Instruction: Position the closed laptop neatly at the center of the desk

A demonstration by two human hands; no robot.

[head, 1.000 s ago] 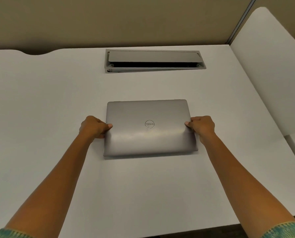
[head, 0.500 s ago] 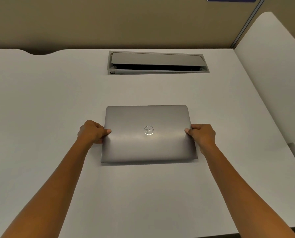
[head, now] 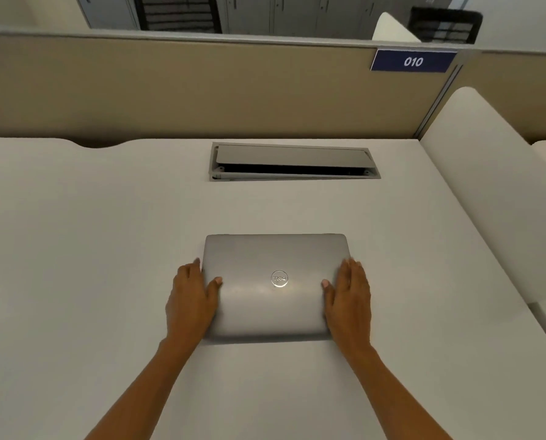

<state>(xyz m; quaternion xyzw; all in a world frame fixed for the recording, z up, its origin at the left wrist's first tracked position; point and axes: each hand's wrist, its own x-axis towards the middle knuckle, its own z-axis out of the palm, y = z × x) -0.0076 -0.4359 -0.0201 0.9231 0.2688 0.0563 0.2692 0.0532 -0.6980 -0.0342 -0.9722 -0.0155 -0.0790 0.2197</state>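
The closed grey laptop (head: 274,255) lies flat and square on the white desk (head: 90,249), in line with the cable hatch behind it. My left hand (head: 190,300) lies along its left edge, fingers stretched out and thumb on the lid. My right hand (head: 349,300) mirrors it on the right edge, thumb on the lid as well. The laptop is pressed between both hands. Its near corners are hidden under my palms.
A grey cable hatch (head: 293,160) with its flap partly raised is set into the desk behind the laptop. A beige partition (head: 201,90) with a blue "010" sign (head: 412,61) closes the back. A white rounded divider (head: 487,185) stands along the right side.
My fingers have uncurled from a pinching grip to lie flat along the laptop's sides. The head camera has tilted up, showing the partition top and the room beyond.
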